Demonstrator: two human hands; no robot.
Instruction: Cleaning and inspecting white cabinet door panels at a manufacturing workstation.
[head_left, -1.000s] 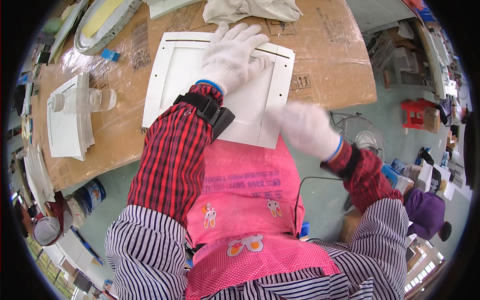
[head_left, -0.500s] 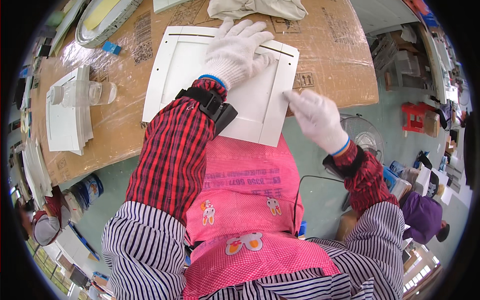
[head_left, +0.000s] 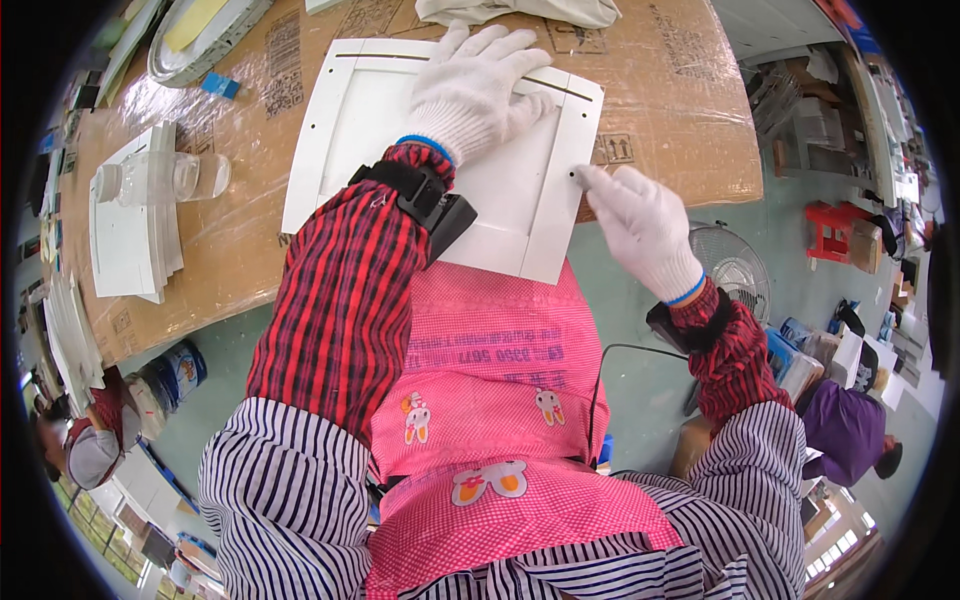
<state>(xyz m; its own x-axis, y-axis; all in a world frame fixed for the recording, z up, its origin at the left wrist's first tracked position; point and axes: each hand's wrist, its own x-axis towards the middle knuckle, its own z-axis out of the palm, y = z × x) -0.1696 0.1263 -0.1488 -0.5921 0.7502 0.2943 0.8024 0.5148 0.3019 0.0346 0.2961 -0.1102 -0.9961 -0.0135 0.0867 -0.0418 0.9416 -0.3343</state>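
Note:
A white framed panel (head_left: pixel 480 215) with a recessed middle lies on the cardboard-covered table, its near edge jutting out over my pink apron (head_left: pixel 480 375). Along its far edge runs a dark slot, and small dark holes dot its side strips. My left hand (head_left: pixel 475 95), in a white knit glove, rests flat on the far part of the panel with fingers spread. Beside the panel's right edge, next to a small hole, my gloved right hand (head_left: pixel 640 225) is closed in a pinch. Something greyish shows at its fingertips, too small to name.
On the table (head_left: pixel 690 130) to the left lie a stack of white panels (head_left: pixel 130 235), a clear bottle (head_left: pixel 175 178), a blue block (head_left: pixel 220 86) and a round tub (head_left: pixel 205 45). A cream cloth (head_left: pixel 520 10) is at the far edge. A fan (head_left: pixel 730 262) stands on the right.
The panel and my left hand appear slightly farther up in view. My right hand has shifted a little up and right, baring a hole near the panel's right edge.

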